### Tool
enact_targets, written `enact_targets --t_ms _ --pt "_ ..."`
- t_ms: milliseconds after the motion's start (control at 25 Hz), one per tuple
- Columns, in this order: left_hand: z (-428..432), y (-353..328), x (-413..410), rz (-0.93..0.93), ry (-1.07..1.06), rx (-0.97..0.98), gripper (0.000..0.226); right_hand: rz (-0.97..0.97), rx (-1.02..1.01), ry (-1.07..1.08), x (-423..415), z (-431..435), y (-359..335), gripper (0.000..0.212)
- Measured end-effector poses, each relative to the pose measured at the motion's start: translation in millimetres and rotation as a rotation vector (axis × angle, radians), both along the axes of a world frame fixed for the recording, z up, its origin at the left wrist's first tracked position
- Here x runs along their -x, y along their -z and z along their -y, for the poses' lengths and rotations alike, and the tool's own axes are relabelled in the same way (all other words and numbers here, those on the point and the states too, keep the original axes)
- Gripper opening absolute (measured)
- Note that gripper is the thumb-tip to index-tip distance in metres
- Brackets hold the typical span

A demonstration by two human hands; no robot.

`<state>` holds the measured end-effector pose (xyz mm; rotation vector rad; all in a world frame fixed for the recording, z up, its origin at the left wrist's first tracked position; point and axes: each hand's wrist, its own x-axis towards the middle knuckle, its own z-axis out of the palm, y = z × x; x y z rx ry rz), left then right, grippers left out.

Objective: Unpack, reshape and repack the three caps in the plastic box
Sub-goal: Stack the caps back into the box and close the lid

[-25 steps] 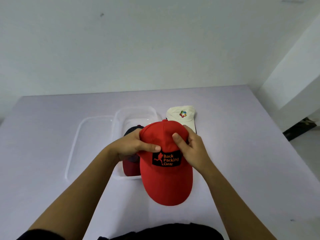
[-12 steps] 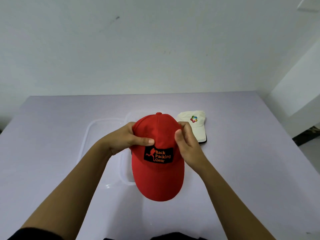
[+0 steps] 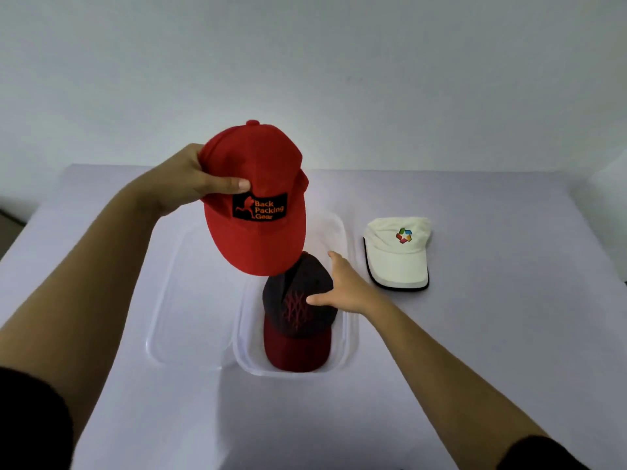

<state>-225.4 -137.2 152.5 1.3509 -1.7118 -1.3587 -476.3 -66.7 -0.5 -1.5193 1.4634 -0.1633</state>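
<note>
My left hand (image 3: 185, 181) grips the crown of a red cap (image 3: 258, 205) with a "Back Packing Gear" patch and holds it in the air above the box. A dark cap with a maroon brim (image 3: 298, 320) lies inside the clear plastic box (image 3: 244, 354). My right hand (image 3: 346, 290) reaches down onto the dark cap's crown, thumb touching its front and fingers spread over its right side. A cream cap with a coloured logo (image 3: 398, 252) lies on the table to the right of the box.
The box's clear lid (image 3: 176, 300) lies flat on the table (image 3: 509, 317) against the box's left side. A pale wall rises behind the table's far edge.
My right hand has let go of the red cap and dropped onto the dark cap in the box. My left hand alone has lifted the red cap higher and to the left.
</note>
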Motion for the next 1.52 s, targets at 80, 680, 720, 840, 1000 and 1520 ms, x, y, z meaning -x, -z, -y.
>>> enact_targets --t_ms 80,680,720,840,1000,1520 --pt "11 3 3 -0.007 -0.002 0.013 0.051 0.03 -0.155 0.017 -10 18 9 0.123" --pt "49 29 0 -0.074 -0.042 0.076 0.03 -0.002 -0.238 -0.052 -36 45 35 0.094" --pt "49 31 -1 -0.092 -0.048 0.076 0.03 -0.009 -0.168 -0.102 -36 38 26 0.092" --pt "48 42 1 -0.141 -0.014 0.033 0.031 -0.027 0.032 -0.222 -35 5 5 0.077" --pt "37 95 21 -0.081 0.123 -0.169 0.024 -0.037 0.146 -0.175 -32 -22 -6 0.07" --pt "1 175 40 0.013 0.211 -0.607 0.055 -0.071 0.133 -0.108 -29 -13 3 0.084"
